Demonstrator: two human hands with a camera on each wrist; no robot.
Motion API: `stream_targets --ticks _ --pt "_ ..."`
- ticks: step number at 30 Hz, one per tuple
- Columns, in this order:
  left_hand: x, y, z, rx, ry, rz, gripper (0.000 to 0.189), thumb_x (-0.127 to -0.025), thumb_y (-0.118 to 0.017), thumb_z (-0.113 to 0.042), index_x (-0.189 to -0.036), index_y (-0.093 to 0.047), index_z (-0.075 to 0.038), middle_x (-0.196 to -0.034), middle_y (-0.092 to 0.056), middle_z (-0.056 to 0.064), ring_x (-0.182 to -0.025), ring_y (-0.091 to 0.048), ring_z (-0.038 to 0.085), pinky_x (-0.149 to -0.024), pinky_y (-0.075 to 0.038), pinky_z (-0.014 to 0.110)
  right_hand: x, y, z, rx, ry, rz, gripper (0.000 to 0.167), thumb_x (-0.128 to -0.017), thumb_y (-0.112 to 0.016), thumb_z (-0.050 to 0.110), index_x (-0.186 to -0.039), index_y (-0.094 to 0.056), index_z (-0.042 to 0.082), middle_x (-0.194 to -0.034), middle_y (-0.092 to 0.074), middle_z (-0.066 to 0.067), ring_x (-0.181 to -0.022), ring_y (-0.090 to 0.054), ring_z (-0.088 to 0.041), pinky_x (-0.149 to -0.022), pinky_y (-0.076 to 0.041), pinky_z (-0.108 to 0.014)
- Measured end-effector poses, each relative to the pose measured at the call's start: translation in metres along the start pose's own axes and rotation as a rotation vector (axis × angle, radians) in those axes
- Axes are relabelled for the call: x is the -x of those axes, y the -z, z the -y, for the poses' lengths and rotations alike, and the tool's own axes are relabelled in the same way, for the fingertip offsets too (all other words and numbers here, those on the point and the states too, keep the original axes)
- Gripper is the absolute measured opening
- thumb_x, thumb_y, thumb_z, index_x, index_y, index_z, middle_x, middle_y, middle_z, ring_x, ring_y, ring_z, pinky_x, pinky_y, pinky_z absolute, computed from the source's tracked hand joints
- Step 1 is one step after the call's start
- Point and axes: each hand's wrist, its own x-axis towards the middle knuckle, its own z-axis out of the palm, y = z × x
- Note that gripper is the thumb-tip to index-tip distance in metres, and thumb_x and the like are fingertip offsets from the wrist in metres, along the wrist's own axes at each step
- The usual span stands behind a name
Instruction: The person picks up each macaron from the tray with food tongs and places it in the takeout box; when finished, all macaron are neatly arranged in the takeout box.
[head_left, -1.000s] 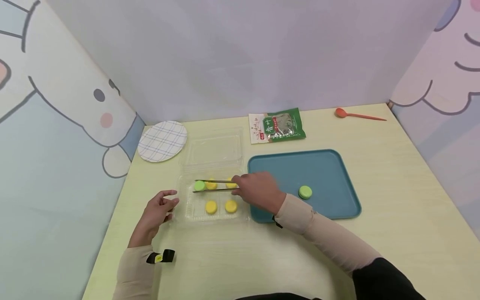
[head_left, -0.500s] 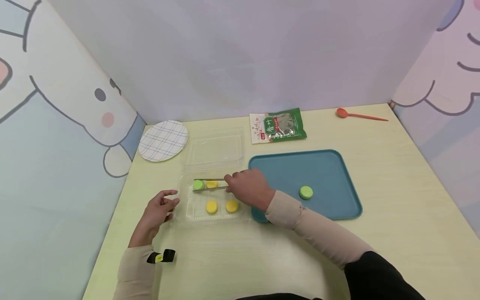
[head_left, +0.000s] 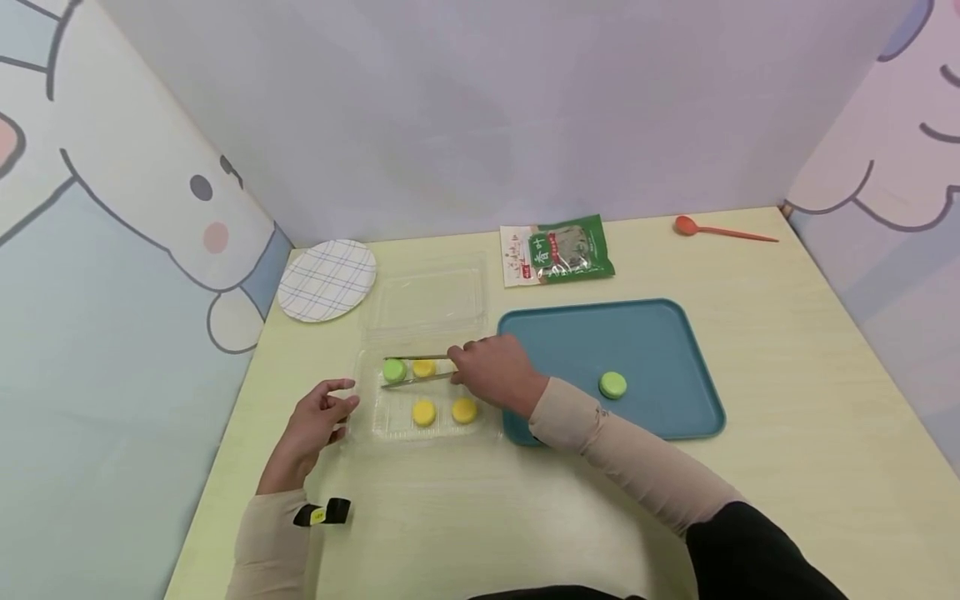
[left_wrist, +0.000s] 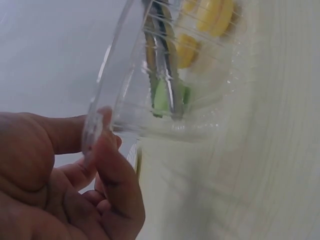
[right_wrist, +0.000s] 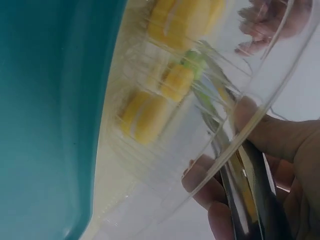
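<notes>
My left hand (head_left: 318, 421) pinches the left rim of a clear plastic container (left_wrist: 100, 75) between thumb and fingers. My right hand (head_left: 498, 375) holds metal tongs (right_wrist: 240, 185) that reach leftward over this container. Between the tong tips, at the container's back left, sits a green macaron (head_left: 394, 371); the two tong arms stand on either side of it, slightly spread. A yellow macaron (head_left: 423, 368) lies just right of the green one, also between the arms. Two more yellow macarons (head_left: 464, 410) sit in the front row. The right hand covers the container's back right part.
Right of the container is a blue tray (head_left: 660, 333) with one green macaron (head_left: 612, 385) on it. The container's clear lid (head_left: 431, 296) lies opened out behind. Farther back are a checked plate (head_left: 327, 281), a green-and-white food packet (head_left: 557, 251) and a red spoon (head_left: 723, 230).
My right hand has moved a little left with the tongs, and the tong tips have spread slightly apart around the green macaron, which has shifted a little left. My left hand has stayed in place.
</notes>
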Motion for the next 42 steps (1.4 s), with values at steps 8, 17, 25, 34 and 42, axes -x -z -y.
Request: stream_targets --ticks 8,17,25,34,42 --pt "-0.001 0.0 0.001 0.01 -0.005 0.003 0.043 -0.103 -0.06 -0.02 -0.142 -0.046 -0.005 -0.089 -0.049 0.002 -0.073 -0.051 0.014 -0.064 -0.049 0.027 0.012 0.007 -0.003 -0.07 -0.002 -0.038 0.025 -0.089 -0.077 0.041 -0.096 -0.068 0.018 -0.07 -0.064 0.002 -0.049 -0.055 -0.014 -0.039 -0.036 -0.029" --pt "-0.001 0.0 0.0 0.004 0.007 -0.002 0.043 -0.104 -0.06 -0.02 -0.142 -0.045 -0.005 -0.089 -0.049 0.002 -0.073 -0.051 0.014 -0.064 -0.048 0.028 0.029 0.007 -0.011 -0.192 -0.042 -0.153 0.034 -0.086 -0.081 0.037 -0.11 -0.071 0.015 -0.078 -0.071 0.001 -0.057 -0.062 -0.014 -0.043 -0.04 -0.028" --pt "-0.001 0.0 0.0 -0.001 0.019 0.0 0.043 -0.104 -0.059 -0.02 -0.142 -0.046 -0.006 -0.09 -0.048 0.003 -0.079 -0.051 0.018 -0.065 -0.048 0.028 0.051 0.012 -0.013 -0.297 -0.13 -0.121 0.039 -0.087 -0.079 0.04 -0.117 -0.071 0.016 -0.08 -0.071 0.004 -0.061 -0.063 -0.012 -0.045 -0.039 -0.026" --pt "-0.002 0.001 -0.004 -0.003 0.009 0.006 0.043 -0.104 -0.06 -0.021 -0.142 -0.046 -0.006 -0.089 -0.048 0.001 -0.078 -0.051 0.014 -0.066 -0.049 0.027 0.077 0.02 -0.015 -0.373 -0.184 -0.197 0.042 -0.083 -0.083 0.038 -0.117 -0.072 0.015 -0.093 -0.075 0.0 -0.066 -0.067 -0.013 -0.044 -0.04 -0.026" --pt "0.0 0.0 -0.004 -0.017 0.009 0.009 0.043 -0.104 -0.059 -0.02 -0.142 -0.045 -0.004 -0.089 -0.049 0.002 -0.079 -0.05 0.016 -0.065 -0.048 0.028 0.099 0.015 -0.021 -0.371 -0.231 -0.272 0.047 -0.078 -0.086 0.035 -0.12 -0.074 0.019 -0.083 -0.074 0.002 -0.051 -0.056 -0.007 -0.039 -0.029 -0.022"
